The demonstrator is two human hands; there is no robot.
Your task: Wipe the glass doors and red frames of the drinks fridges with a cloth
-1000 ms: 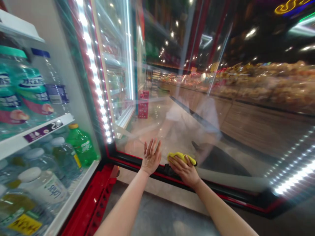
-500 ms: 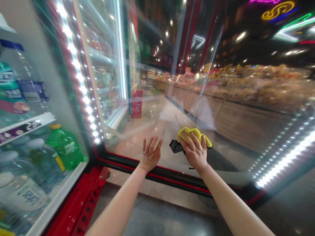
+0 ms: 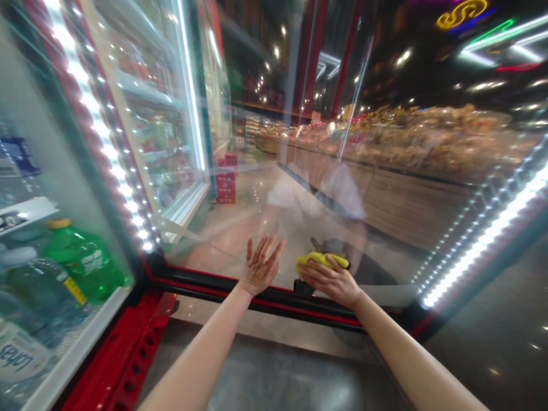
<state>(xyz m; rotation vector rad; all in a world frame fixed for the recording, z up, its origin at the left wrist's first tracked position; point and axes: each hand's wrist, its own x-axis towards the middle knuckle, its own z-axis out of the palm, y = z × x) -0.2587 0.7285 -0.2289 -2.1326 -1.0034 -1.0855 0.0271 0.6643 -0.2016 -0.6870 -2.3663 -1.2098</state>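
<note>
A glass door [image 3: 231, 228] with a black and red frame stands before me, and a reflection of a person in a white top shows in the pane. My left hand [image 3: 261, 265] lies spread against the lower glass, just above the bottom frame, holding nothing. My right hand [image 3: 331, 279] presses a yellow cloth [image 3: 321, 261] with a dark grey part [image 3: 303, 287] to the lower pane. The fingers are bent over the cloth and cover much of it.
At left are refrigerator shelves with a green bottle [image 3: 83, 260] and other bottles. Bright LED strips [image 3: 98, 125] run up both door sides. Beyond the glass are red boxes [image 3: 226, 180] and a long display counter [image 3: 428, 171]. A red base panel [image 3: 115, 354] sits low at left.
My right hand has moved the yellow cloth down and slightly left on the glass, towards the bottom frame. The left hand stays nearly in place. The view has shifted to the right.
</note>
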